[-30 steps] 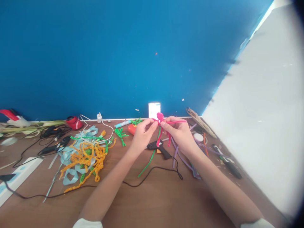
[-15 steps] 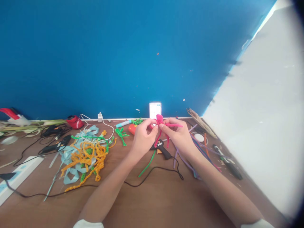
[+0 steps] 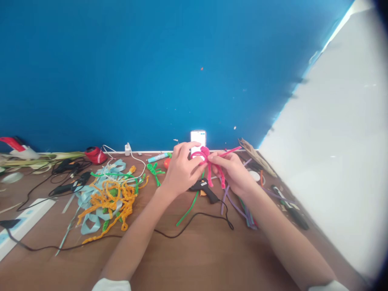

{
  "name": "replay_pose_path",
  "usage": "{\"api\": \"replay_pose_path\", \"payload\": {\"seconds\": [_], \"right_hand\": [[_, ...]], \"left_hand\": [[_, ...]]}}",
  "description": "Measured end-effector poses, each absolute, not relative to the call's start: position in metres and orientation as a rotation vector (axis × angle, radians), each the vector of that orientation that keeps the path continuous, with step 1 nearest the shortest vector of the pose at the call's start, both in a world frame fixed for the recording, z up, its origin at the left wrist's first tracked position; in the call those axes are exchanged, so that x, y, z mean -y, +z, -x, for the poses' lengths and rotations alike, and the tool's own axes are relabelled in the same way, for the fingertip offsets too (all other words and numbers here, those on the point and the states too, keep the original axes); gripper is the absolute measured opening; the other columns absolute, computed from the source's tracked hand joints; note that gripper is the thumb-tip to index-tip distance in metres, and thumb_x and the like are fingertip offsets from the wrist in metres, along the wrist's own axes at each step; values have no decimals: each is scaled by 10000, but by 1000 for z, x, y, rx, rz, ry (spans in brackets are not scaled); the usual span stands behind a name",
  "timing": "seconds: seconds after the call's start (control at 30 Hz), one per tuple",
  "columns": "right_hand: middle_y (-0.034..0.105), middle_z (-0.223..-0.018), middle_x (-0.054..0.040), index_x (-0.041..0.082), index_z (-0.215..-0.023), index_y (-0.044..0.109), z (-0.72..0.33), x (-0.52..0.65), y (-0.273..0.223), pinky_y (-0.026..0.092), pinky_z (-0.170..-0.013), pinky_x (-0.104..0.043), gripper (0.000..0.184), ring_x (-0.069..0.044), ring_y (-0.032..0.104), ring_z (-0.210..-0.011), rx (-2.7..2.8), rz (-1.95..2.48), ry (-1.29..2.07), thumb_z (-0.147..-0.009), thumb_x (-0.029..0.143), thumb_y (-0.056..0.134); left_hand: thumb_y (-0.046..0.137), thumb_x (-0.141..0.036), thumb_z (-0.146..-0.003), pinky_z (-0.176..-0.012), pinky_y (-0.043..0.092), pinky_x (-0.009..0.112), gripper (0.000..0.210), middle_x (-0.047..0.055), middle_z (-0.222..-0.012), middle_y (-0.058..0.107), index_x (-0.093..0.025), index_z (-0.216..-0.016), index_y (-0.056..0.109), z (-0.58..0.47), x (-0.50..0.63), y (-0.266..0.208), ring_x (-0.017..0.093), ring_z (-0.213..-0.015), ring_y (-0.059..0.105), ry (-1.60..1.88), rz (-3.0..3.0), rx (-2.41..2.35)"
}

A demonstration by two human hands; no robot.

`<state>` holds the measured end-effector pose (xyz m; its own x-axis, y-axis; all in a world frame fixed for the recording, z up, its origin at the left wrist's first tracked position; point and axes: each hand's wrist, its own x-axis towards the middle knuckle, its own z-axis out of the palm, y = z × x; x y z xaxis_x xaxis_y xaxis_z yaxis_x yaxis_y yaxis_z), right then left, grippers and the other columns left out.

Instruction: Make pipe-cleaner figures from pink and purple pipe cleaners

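Pink fuzzy figure [image 3: 205, 151] (strands dangling), held aloft

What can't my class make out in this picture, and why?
All in the head view:
Phone: screen writing too small and glaring; partly behind the left hand and pink figure.
Red object: right part hidden by the left hand.
White power strip: cut off by the left edge.
Purple strips: partly behind the right forearm.

Left sleeve [image 3: 111, 285]: off-white, plain, curved hem; left of black glue gun [image 3: 209, 193], nearer wearer. Right sleeve [image 3: 330, 286]: off-white, plain; right of glue gun, nearer wearer. Left hand [image 3: 181, 169], right hand [image 3: 233, 170], left forearm [image 3: 138, 236], right forearm [image 3: 280, 226]: all bare.
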<state>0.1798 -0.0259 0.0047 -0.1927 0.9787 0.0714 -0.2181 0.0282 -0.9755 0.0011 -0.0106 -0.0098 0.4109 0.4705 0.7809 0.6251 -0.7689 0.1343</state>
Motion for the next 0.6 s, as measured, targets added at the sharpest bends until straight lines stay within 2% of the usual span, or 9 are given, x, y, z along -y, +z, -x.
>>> {"api": "replay_pose_path", "payload": {"seconds": [0.2,0.37,0.43,0.5,0.6], "right_hand": [[515,-510,45,175,-594,564,-179,29,5,302,-454,-229,290,-73,422,-459,1221,826,1528,-806,302,714],[515,-499,44,175,-615,593,-180,30,7,282,-448,-238,266,-75,415,-439,1219,824,1493,-808,317,710],[518,-505,45,174,-631,597,-180,30,7,277,-450,-235,250,-74,417,-446,1202,851,1419,-805,309,715],[527,-520,43,174,-642,596,-181,29,6,284,-454,-231,239,-75,427,-460,1196,867,1370,-803,302,716],[539,-528,40,178,-667,607,-182,28,6,290,-448,-231,220,-81,443,-464,1189,874,1363,-803,311,716]], "left_hand": [[574,-267,-912,-984,454,447,239,84,-1165,600,-203,-712,689,-4,22,-5,245,-1138,495,-1572,2727,1031],[313,-249,-999,-1006,478,489,451,105,-1199,607,-196,-720,663,-7,13,-13,242,-1167,569,-2007,2897,1064],[266,-263,-1019,-976,497,474,481,108,-1188,614,-189,-745,654,-8,9,-16,232,-1158,585,-2066,2832,1134],[390,-304,-1005,-957,495,455,389,99,-1156,632,-184,-732,641,-8,6,-17,232,-1133,583,-1932,2682,1165],[658,-278,-885,-943,483,420,123,65,-1096,682,-192,-797,652,-4,6,-15,217,-1062,586,-1621,2427,895]]}}
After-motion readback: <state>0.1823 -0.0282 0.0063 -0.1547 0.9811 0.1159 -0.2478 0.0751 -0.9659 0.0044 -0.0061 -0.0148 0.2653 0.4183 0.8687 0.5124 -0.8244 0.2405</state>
